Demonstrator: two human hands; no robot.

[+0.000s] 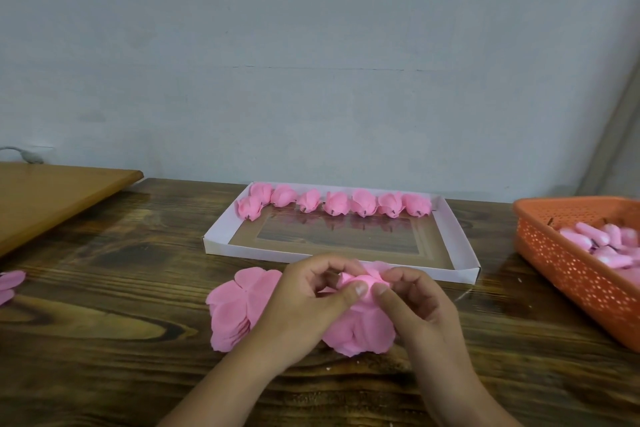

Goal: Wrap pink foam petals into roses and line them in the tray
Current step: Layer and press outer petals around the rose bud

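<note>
My left hand (304, 302) and my right hand (415, 305) both pinch a pink foam rose (356, 322) just above the table, thumbs pressing petals around its bud. A flat stack of loose pink petals (235, 308) lies to the left of my left hand. Behind my hands sits a shallow white tray (460, 246) with several finished pink roses (336, 203) lined along its far edge.
An orange perforated basket (561, 267) with pink foam buds stands at the right. More pink petals (10, 284) lie at the left edge. A light wooden board (52, 198) lies at the back left. The dark wooden table (104, 340) meets a grey wall.
</note>
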